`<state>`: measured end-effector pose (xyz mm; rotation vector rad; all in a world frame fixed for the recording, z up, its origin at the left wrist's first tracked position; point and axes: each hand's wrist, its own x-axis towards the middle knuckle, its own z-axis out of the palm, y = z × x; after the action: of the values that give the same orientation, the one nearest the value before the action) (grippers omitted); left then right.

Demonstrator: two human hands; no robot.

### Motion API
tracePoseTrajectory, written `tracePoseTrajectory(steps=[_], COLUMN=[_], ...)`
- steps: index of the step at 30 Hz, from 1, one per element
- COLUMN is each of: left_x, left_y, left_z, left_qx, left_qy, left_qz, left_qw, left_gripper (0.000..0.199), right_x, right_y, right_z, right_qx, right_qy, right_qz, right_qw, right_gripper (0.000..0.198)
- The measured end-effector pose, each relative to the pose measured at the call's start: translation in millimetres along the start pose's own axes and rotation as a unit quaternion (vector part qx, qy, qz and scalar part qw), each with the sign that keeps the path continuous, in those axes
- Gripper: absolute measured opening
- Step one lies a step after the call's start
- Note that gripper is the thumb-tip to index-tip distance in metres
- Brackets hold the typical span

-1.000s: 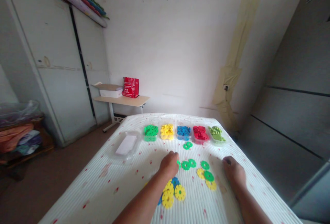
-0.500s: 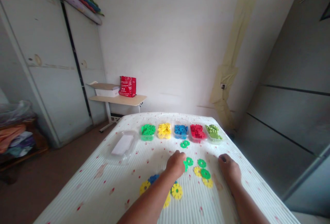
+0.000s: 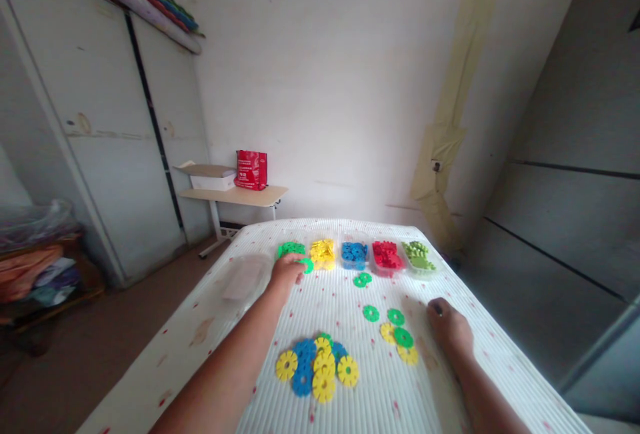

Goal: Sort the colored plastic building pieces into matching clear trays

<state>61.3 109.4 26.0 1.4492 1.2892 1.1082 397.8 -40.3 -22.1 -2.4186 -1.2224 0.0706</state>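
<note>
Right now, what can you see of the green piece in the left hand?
The green piece is bright, flat and rounded, and looks like plastic. The fingers of the left hand hold it and hide part of it, so its full outline cannot be told. In this view it shows below and between the heaped green pieces and yellow pieces; whether it touches anything else is unclear.

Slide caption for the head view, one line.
Left hand holding a green disc near more green pieces, right hand beside loose green and yellow discs.
</note>
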Motion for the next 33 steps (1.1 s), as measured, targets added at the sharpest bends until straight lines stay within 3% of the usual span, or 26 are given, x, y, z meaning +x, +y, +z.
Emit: tracePoseTrajectory(steps=[3,5,9,16,19,23,27,30,33], left_x=[23,23,-8,-68,-75,-77,-76,-75,-76], left_y=[4,0,-22,-61,-69,-74,-76,-75,-73], left_z=[-15,-17,-17,-39,-50,-53,-49,-47,-47], left_qx=[-0.043,-0.051,-0.038,-0.026,-0.039,-0.046,-0.017,0.008,0.027], left_qy=[0.071,0.095,0.086,0.085,0.072,0.057,0.069,0.076,0.079], left_qz=[-0.01,-0.02,-0.027,-0.041,-0.031,-0.015,-0.011,-0.006,-0.002], left_qw=[0.997,0.994,0.995,0.995,0.996,0.997,0.997,0.997,0.996], left_gripper=[0.042,0.041,0.02,0.026,0.03,0.029,0.027,0.027,0.027], right_x=[0,0,0,-1,-6,-21,-38,-43,-46], right_y=[1,2,2,1,-3,-22,-43,-50,-54], right_z=[0,1,2,0,0,0,1,3,3], right_qx=[0.001,0.004,0.009,0.026,0.101,0.18,0.057,-0.016,-0.011], right_qy=[0.001,0.004,0.007,0.01,0.001,-0.084,-0.105,-0.112,-0.107], right_qz=[-0.002,-0.002,-0.005,-0.004,-0.059,-0.204,-0.301,-0.312,-0.321], right_qw=[1.0,1.0,1.0,1.0,0.993,0.959,0.946,0.943,0.941], right_gripper=[0.028,0.027,0.026,0.025,0.025,0.029,0.028,0.033,0.029])
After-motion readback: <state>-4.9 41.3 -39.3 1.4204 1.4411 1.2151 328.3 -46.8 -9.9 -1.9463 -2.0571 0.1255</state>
